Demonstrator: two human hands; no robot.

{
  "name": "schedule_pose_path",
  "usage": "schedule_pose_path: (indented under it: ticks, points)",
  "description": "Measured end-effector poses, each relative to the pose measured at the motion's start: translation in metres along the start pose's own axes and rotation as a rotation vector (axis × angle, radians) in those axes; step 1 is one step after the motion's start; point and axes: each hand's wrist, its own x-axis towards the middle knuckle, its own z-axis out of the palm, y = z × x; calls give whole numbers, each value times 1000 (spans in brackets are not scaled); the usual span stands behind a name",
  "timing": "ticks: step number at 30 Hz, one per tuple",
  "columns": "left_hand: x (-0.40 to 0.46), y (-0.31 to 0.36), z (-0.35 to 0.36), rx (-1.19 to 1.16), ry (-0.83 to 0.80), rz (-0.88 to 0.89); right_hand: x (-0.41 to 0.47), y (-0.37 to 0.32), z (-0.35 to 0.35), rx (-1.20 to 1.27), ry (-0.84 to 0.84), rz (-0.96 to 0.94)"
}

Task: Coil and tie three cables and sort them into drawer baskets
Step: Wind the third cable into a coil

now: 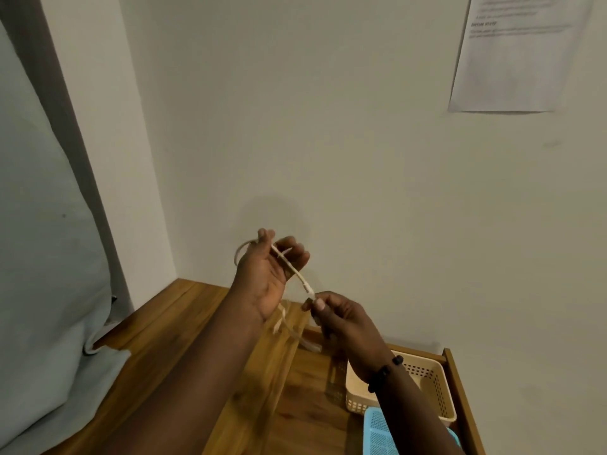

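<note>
A white cable point(297, 274) runs between the person's two hands, held up in front of a pale wall point(328, 126) and above the wooden bench point(184, 323). The left hand point(266, 277) is raised with its palm turned toward the camera and its fingers curled loosely; a loop of the cable passes behind the hand and across the palm, held under the thumb and bent fingers. From there the cable slopes down and to the right to its plug end, which the right hand point(335, 315) pinches between thumb and forefinger, the other fingers folded in. More cable hangs blurred below the hands toward the bench. The left forearm rises steeply from the lower left; the right forearm comes in from the lower right, with a dark beaded bracelet point(384, 372) on the wrist. Under the right arm, a cream perforated basket point(430, 382) sits in an open drawer point(460, 389), and a blue basket point(377, 431) lies just in front of it. A printed sheet point(512, 54) hangs on the wall at upper right.
</note>
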Motion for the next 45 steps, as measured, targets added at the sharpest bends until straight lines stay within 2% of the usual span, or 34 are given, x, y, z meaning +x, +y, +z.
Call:
schedule_pose_path:
  ticks: [2,4,7,9,11,15,18,21,23,24,26,27,28,30,31,33,34,36,39,41,43,45]
  points:
    - [0,-2,-1,143,66,-101,5,-4,-3,-84,118,-72]
    - [-3,-7,-2,308,31,-176,13,-11,-8,-157,201,-129]
    - [-12,-14,2,407,-110,-262,27,-23,-15,-208,115,-164]
    - [-17,-16,10,404,-187,-289,34,-31,-15,-185,-42,-135]
    - [-21,-12,19,386,-249,-293,40,-35,-16,-105,-116,-125]
    - [-32,-5,28,344,-396,-340,42,-35,-19,72,-54,-149]
    - [-40,-9,30,307,-480,-384,45,-33,-18,28,104,-164]
    - [-45,-15,32,148,-645,-452,34,-46,-8,-83,154,-180]
    - [-46,-17,40,62,-754,-414,19,-46,3,-82,89,-117]
    - [-47,-17,46,54,-785,-371,13,-38,8,-70,2,-84]
    - [-39,-16,54,206,-735,-243,2,-25,15,4,-196,90]
    - [-31,-14,52,387,-669,-140,-1,-20,13,15,-271,193]
    - [-22,-11,45,625,-603,0,-2,-14,6,-69,-322,254]
    - [-1,-8,22,1140,-453,288,-7,-12,-12,-407,-373,304]
    - [9,-9,7,1313,-351,334,-8,-10,-22,-546,-368,300]
    - [17,-13,-17,1396,-215,168,-7,-16,-40,-777,-260,236]
    - [14,-19,-22,1375,-224,26,-3,-22,-46,-927,-171,188]
    - [2,-34,-19,1379,-328,-217,7,-37,-54,-1279,-7,36]
    - [-17,-47,1,1555,-543,-421,23,-47,-66,-1654,224,-439]
    - [-28,-46,11,1467,-688,-575,34,-40,-79,-1641,395,-580]
    - [-39,-41,23,1051,-852,-704,39,-31,-85,-1485,506,-595]
    - [-48,-40,38,523,-891,-681,32,-35,-62,-1155,505,-509]
